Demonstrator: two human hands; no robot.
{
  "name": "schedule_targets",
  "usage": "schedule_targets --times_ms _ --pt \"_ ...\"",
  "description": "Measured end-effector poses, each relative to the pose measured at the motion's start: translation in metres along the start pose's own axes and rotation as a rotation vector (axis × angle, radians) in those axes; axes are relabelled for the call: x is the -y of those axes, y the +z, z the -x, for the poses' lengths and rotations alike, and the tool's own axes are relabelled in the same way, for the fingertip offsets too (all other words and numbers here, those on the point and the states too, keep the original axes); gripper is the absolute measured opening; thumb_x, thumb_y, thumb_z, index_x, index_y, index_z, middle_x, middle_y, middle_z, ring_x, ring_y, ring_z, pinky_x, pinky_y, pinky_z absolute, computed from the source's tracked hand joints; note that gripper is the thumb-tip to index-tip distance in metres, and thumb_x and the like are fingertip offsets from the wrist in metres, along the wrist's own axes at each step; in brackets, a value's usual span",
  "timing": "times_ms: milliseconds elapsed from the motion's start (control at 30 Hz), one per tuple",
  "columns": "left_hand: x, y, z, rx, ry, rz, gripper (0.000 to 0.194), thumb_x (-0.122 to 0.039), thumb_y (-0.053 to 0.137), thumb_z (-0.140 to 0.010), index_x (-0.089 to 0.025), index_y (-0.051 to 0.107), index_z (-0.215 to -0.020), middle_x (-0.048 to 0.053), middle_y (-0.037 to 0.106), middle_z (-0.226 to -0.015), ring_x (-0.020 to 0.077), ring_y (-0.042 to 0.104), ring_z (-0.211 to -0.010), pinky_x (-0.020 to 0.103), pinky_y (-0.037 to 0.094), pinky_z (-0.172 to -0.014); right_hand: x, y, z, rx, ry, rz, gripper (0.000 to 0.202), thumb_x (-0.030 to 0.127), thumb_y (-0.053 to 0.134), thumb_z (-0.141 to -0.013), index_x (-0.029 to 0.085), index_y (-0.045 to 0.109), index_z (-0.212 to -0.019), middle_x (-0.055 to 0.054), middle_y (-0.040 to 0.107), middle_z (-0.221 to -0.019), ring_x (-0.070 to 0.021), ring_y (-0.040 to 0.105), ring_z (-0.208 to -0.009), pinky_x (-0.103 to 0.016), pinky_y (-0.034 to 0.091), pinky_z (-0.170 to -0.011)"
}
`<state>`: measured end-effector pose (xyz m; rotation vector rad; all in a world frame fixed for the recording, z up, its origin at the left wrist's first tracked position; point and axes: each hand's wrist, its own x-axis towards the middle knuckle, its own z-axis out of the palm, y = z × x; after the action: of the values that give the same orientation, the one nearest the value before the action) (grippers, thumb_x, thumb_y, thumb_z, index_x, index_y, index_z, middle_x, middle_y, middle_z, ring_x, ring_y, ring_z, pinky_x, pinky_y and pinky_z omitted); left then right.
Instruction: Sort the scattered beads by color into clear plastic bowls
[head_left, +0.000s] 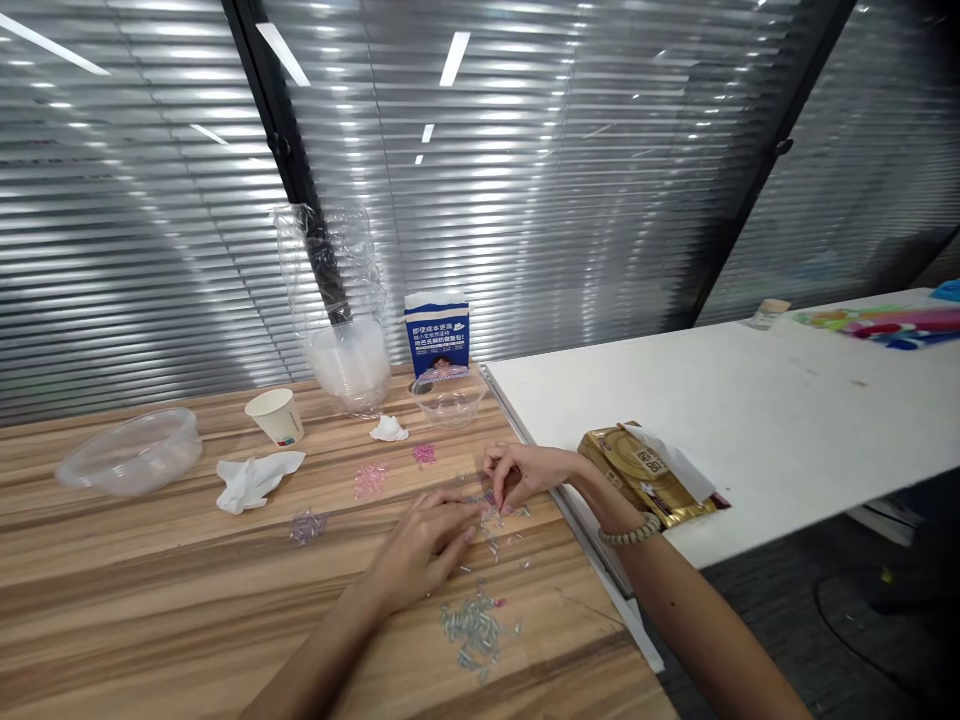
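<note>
The fingers (498,482) of the right hand (534,467) bend down, thumb and index tips drawn close together at the bench; I cannot tell whether a bead is pinched there. The left hand (426,540) lies low beside them, its fingers stretched toward the same spot and the thumb standing a little apart below the index; nothing shows clasped in it.

Right under and around both sets of fingertips is a loose scatter of beads (493,546), tiny tubes, mostly clear with some purple among them. Nearer the body from the fingers sits a denser heap of pale, glassy beads (474,628), with a deep pink bit at its edge. Beyond the left fingers are deep pink beads (424,454) and light pink beads (370,481); farther left, purple beads (308,527). All lie on the wood-grained bench (187,620). Just right of the right wrist is a gold tissue pack (637,470).
</note>
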<state>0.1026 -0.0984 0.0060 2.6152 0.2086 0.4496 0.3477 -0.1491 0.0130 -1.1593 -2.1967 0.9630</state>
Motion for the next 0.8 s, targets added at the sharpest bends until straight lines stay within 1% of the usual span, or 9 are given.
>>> schedule_targets --times_ms 167,300,500,667,733,800 --pt "0.001 0.002 0.0 0.021 0.02 0.004 0.033 -0.026 0.045 -0.09 -0.027 0.053 -0.122 0.005 0.057 -0.118 0.0189 0.049 -0.111 0.035 0.04 -0.096 0.0034 -0.0001 -0.0009 -0.003 0.01 -0.002 0.037 0.053 0.065 -0.071 0.017 0.073 -0.074 -0.003 0.048 -0.083 -0.0139 0.048 -0.087 -0.023 0.039 -0.079" --pt "0.0013 0.0034 -0.0009 0.022 0.022 0.029 0.031 -0.025 0.046 -0.09 -0.025 0.057 -0.119 0.004 0.061 -0.115 0.0185 0.051 -0.11 0.035 0.039 -0.097 0.0045 -0.0011 -0.0006 -0.019 0.02 0.012 0.036 0.052 0.066 -0.07 0.017 0.073 -0.074 -0.003 0.048 -0.083 -0.0145 0.047 -0.088 -0.024 0.038 -0.081" --pt "-0.0003 0.0033 -0.0011 -0.008 0.037 0.076 0.03 -0.023 0.047 -0.089 -0.022 0.058 -0.117 0.004 0.063 -0.113 0.0179 0.056 -0.106 0.033 0.043 -0.095 0.0017 0.0001 -0.0022 -0.15 0.066 0.016 0.032 0.049 0.064 -0.075 0.018 0.071 -0.08 -0.002 0.051 -0.082 -0.0142 0.048 -0.087 -0.024 0.039 -0.079" --pt "0.0013 0.0061 -0.0008 -0.041 0.039 0.079 0.029 -0.019 0.048 -0.088 -0.021 0.059 -0.115 0.003 0.064 -0.112 0.0163 0.058 -0.103 0.03 0.044 -0.093 0.0039 0.0023 -0.0057 -0.279 0.105 0.022 0.03 0.048 0.064 -0.075 0.018 0.07 -0.079 -0.003 0.053 -0.085 -0.0154 0.05 -0.088 -0.027 0.04 -0.083" --pt "0.0025 0.007 -0.0012 -0.061 0.033 0.081 0.027 -0.019 0.048 -0.088 -0.022 0.06 -0.112 0.003 0.064 -0.109 0.0157 0.059 -0.1 0.029 0.045 -0.091 0.0042 0.0032 -0.0069 -0.326 0.114 0.0 0.03 0.047 0.065 -0.075 0.018 0.07 -0.08 -0.003 0.055 -0.088 -0.0156 0.051 -0.088 -0.028 0.04 -0.083" --pt "0.0036 0.0072 -0.0019 -0.084 0.025 0.09 0.024 -0.019 0.048 -0.089 -0.021 0.062 -0.108 0.003 0.066 -0.103 0.0148 0.06 -0.095 0.027 0.047 -0.087 0.0034 0.004 -0.008 -0.367 0.113 -0.027 0.029 0.045 0.065 -0.075 0.017 0.069 -0.081 -0.004 0.058 -0.09 -0.0149 0.053 -0.085 -0.027 0.041 -0.08"
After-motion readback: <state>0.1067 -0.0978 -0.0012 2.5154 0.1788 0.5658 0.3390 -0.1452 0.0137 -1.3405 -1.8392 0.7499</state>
